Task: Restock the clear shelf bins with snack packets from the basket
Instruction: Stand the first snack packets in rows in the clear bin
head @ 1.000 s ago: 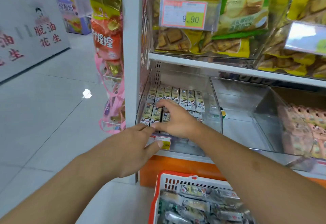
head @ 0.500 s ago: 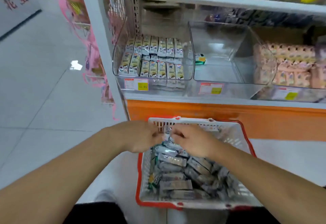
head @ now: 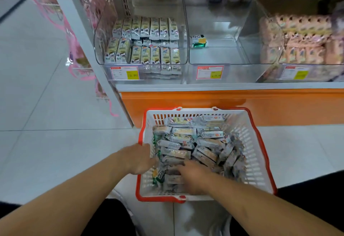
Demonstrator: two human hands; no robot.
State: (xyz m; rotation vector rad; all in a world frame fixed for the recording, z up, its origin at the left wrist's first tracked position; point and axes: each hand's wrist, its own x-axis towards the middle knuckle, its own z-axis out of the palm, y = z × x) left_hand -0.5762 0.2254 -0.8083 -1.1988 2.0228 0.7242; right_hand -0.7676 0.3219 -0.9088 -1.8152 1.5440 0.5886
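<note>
Down in the red-rimmed basket (head: pixel 247 133) on the floor, both my hands are buried among the snack packets (head: pixel 188 142). My left hand (head: pixel 138 158) sits at the near-left wall, my right hand (head: pixel 190 175) just beside it. Their fingers are hidden in the pile, so I cannot tell whether either is pinching a packet. Most packets lie long axis left-to-right, just ahead of both hands. The left clear bin (head: pixel 141 49), half filled with upright rows, stands up and forward, nearer my left hand. Half a second ago both hands met at the basket's far rim; now they are deeper and nearer me.
</note>
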